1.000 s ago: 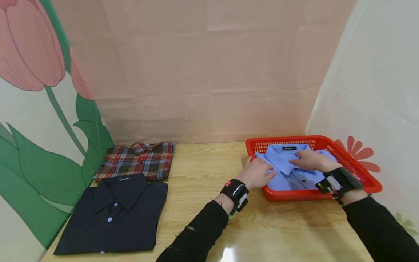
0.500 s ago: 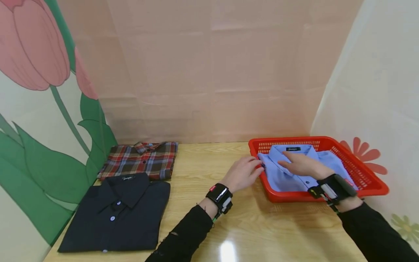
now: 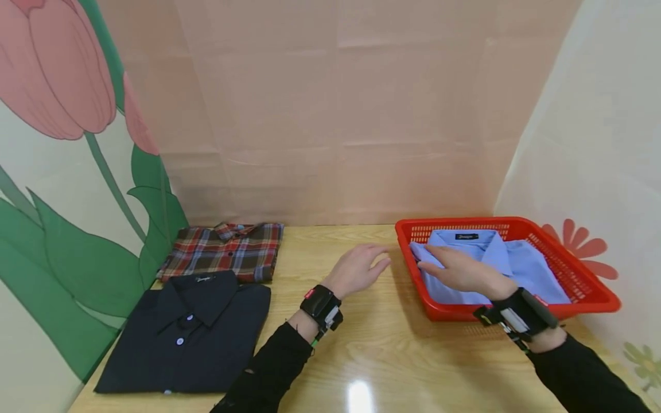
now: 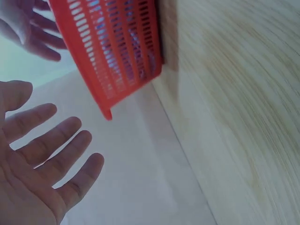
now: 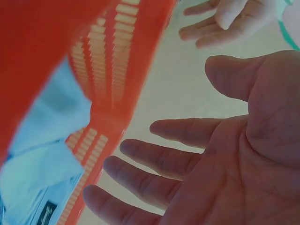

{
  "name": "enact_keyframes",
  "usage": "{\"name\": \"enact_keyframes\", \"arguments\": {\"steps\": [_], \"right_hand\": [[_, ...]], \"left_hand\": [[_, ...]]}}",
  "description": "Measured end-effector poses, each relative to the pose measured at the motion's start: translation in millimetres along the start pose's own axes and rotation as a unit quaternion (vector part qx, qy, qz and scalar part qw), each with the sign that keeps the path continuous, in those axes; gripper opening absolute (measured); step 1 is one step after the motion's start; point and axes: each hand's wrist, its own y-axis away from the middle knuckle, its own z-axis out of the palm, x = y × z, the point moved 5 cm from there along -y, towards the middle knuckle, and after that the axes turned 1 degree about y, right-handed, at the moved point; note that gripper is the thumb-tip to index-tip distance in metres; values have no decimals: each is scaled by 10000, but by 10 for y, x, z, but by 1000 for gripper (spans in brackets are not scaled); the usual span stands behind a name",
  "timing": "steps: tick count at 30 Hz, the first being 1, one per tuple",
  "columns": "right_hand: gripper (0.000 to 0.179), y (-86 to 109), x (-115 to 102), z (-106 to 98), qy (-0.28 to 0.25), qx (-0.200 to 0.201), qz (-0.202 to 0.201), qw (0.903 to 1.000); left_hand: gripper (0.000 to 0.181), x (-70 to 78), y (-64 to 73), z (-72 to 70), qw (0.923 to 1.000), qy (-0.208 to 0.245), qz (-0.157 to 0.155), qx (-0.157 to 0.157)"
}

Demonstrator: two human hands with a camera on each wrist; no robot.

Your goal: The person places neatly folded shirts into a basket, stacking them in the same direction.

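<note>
My left hand (image 3: 356,269) is held in the air over the table, left of the red basket (image 3: 594,303), its fingers relaxed and holding nothing. In the left wrist view its fingers (image 4: 77,180) spread apart, away from the basket wall. A folded light-blue shirt (image 3: 532,269) lies collar-up inside the basket. Over the shirt's left part hovers my right hand (image 3: 462,271), palm down and overlapping the shirt in the head view. The right wrist view has this hand (image 5: 220,154) with straight, parted fingers and a bare palm, above the basket rim.
At the left of the wooden table (image 3: 392,355) lies a folded black shirt (image 3: 206,344) with its collar up. Behind it is a folded plaid shirt (image 3: 227,252). A beige sheet (image 3: 330,143) hangs at the back, and a white wall covering (image 3: 594,143) borders the right.
My left hand has moved leftward, away from the shirt and basket edge. The right hand has shifted left over the shirt. The view has turned slightly, so the basket appears further right.
</note>
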Motion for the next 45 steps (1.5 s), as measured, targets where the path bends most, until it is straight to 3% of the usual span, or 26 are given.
{"name": "enact_keyframes", "arguments": {"steps": [6,13,24,31,37,45], "right_hand": [[73,-5,-200,67,57,398,-259,9989],[64,-19,-475,112,485,861,-505,9938],[70,-177,-688,360,41,805,-472,9956],[64,-166,-825,498,45,971,-586,9935],[62,-149,-927,602,95,1163,-715,9906],[63,-202,-1075,801,42,821,-616,9947]], "left_hand": [[43,-145,123,-102,9996,-127,-233,66],[45,-319,235,-214,9977,-246,-626,67],[72,-601,480,-399,9912,-214,-1307,-14],[68,-756,666,-513,9908,-387,-1294,-4],[60,-898,907,-595,9909,-346,-1298,-1],[53,-1128,1168,-706,9859,-387,-1625,-23]]}}
